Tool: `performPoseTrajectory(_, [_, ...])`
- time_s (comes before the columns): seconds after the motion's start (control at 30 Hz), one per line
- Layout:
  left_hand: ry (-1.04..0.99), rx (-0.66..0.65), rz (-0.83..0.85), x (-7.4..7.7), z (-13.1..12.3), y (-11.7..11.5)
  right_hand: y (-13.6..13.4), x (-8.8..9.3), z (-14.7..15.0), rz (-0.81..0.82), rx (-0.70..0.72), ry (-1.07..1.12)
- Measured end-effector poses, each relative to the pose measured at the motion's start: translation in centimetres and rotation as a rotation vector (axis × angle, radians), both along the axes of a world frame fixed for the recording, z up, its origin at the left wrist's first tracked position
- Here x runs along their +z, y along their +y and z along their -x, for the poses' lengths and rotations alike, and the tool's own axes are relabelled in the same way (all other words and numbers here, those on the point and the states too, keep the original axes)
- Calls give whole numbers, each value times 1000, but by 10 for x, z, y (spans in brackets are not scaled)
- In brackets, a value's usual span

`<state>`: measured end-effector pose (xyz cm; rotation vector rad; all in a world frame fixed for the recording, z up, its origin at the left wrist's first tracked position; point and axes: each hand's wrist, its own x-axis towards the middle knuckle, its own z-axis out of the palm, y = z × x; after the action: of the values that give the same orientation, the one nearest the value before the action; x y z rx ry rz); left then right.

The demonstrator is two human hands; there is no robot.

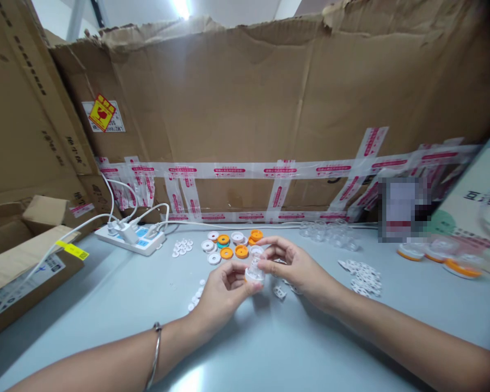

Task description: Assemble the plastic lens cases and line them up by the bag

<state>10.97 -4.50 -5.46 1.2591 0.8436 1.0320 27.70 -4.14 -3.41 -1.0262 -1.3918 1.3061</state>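
My left hand [224, 293] is closed round a white round cap [254, 276] with a bit of orange at its edge. Right above the cap, the fingers of my right hand [300, 270] pinch a clear plastic part [256, 256]; whether the two pieces touch is hard to make out. Behind my hands lie several orange rings [242, 251] and white rings [213, 258]. Small white plastic pieces [280, 293] lie under my right hand, partly hidden by it. Beside my left hand is a row of small white discs [196, 298].
A white power strip [131, 239] with plugs and cables stands at the back left, near an open cardboard box [32, 272]. Clear cups [330, 235], a pile of white parts [361, 277] and orange-and-white domed pieces [463, 267] are to the right. A large carton [237, 103] walls the back.
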Motion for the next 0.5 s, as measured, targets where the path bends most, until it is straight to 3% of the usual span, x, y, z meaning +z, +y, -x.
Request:
performPoseTrajectory(0.07, [8, 1, 1, -1, 0, 1, 0, -2, 1, -33, -13, -10])
performPoseTrajectory(0.2, [3, -17, 15, 0, 0, 0, -3, -3, 3, 1, 155, 90])
performPoseTrajectory(0.37, [5, -20, 24, 0, -1, -1, -6, -2, 6, -67, -46, -95])
performPoseTrajectory(0.5, [-4, -8, 34, -1, -1, -1, -6, 0, 6, -29, 74, 35])
